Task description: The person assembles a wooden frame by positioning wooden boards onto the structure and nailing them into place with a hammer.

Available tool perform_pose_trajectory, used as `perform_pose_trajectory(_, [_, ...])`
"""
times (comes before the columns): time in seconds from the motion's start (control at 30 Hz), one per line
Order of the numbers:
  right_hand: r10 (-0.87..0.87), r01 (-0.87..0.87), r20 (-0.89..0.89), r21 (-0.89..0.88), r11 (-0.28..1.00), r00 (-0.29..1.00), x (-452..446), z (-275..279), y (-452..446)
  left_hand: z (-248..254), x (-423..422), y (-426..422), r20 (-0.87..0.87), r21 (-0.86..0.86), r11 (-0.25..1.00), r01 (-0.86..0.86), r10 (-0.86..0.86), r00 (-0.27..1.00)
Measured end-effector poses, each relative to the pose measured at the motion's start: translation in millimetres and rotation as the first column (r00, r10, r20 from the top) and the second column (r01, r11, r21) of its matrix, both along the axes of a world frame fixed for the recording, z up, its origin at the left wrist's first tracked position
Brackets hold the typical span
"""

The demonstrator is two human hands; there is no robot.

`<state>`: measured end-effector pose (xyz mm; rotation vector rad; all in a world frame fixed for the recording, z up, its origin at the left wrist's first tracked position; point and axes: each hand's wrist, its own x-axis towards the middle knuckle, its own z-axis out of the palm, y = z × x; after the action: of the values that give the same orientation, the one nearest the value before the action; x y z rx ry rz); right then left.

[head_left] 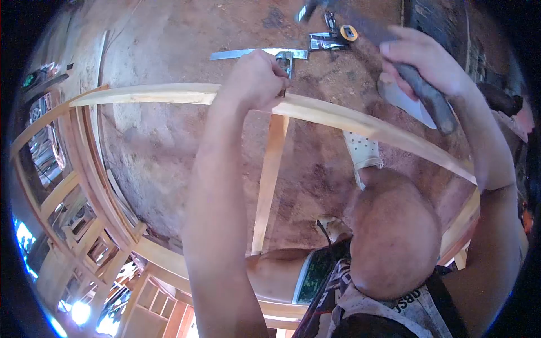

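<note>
My left hand is closed in a pinch at the top of a long pale wooden rail. Between its fingertips a thin dark nail meets the wood, partly hidden by the fingers. My right hand is wrapped around the dark handle of a hammer, raised to the right above the rail. The hammer's head end is smeared by motion near the top edge. Under the rail, an upright wooden piece runs back toward my body.
A metal combination square lies beyond the left hand. Near it on the dirt floor are a yellow tape measure and small packets. Wooden frames stand at left. My foot in a dotted white shoe is below the rail.
</note>
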<state>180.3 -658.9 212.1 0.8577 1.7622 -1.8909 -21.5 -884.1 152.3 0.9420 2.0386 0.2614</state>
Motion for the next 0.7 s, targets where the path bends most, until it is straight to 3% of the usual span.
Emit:
perform_pose_trajectory(0.13, [-0.128, 0.136, -0.098, 0.078, 0.988, 0.987, 0.2, -10.6, -10.0, 0.0, -0.7, 0.4, -0.036, 0.004, 1.0, 0.006, -0.006, 0.999])
perform_pose_trajectory(0.17, [0.156, -0.15, -0.061, 0.09, 0.985, 0.986, 2.2, -15.1, -8.1, -1.4, -1.0, 0.2, -0.037, 0.009, 1.0, 0.009, -0.008, 0.999])
perform_pose_trajectory(0.2, [0.426, -0.422, -0.02, 0.09, 0.902, 0.905, 5.8, -19.2, -7.1, -3.1, -0.9, 0.1, -0.037, 0.004, 0.999, 0.032, -0.031, 0.999])
perform_pose_trajectory(0.27, [0.33, -0.32, -0.065, 0.129, 0.939, 0.942, 8.7, -15.3, -8.7, -5.4, -1.2, -1.4, -0.035, 0.004, 0.999, 0.053, -0.053, 0.998])
perform_pose_trajectory(0.33, [-0.102, 0.106, -0.048, 0.086, 0.991, 0.994, 1.8, -0.6, -6.5, -8.1, -2.1, -3.4, -0.064, 0.041, 0.997, 0.058, -0.055, 0.996])
perform_pose_trajectory(0.37, [-0.167, 0.166, -0.004, 0.081, 0.983, 0.986, -1.3, -7.1, 4.1, -10.5, -1.4, -4.7, -0.057, 0.038, 0.998, 0.059, -0.057, 0.997])
perform_pose_trajectory(0.4, [-0.236, 0.234, -0.125, -0.037, 0.972, 0.964, -3.1, -14.6, 5.7, -12.4, -2.4, -4.3, -0.038, 0.034, 0.997, 0.063, -0.062, 0.997])
perform_pose_trajectory(0.47, [-0.143, 0.147, -0.061, 0.062, 0.987, 0.988, 2.2, -17.7, 1.5, -9.6, -3.7, -2.5, -0.026, 0.039, 0.997, 0.07, -0.069, 0.997])
perform_pose_trajectory(0.5, [0.103, -0.087, -0.125, 0.129, 0.988, 0.987, 5.0, -24.7, -2.0, -6.5, -2.4, -1.1, -0.036, 0.031, 0.998, 0.053, -0.052, 0.998])
perform_pose_trajectory(0.6, [0.331, -0.33, 0.043, -0.037, 0.943, 0.943, 7.5, -11.1, -11.7, 2.5, -1.0, 3.7, -0.043, 0.022, 0.999, 0.042, -0.041, 0.998])
perform_pose_trajectory(0.7, [-0.025, 0.026, -0.034, 0.019, 0.999, 0.999, 3.6, -6.3, -17.0, 1.4, -2.1, -0.7, -0.074, 0.039, 0.997, 0.067, -0.064, 0.995])
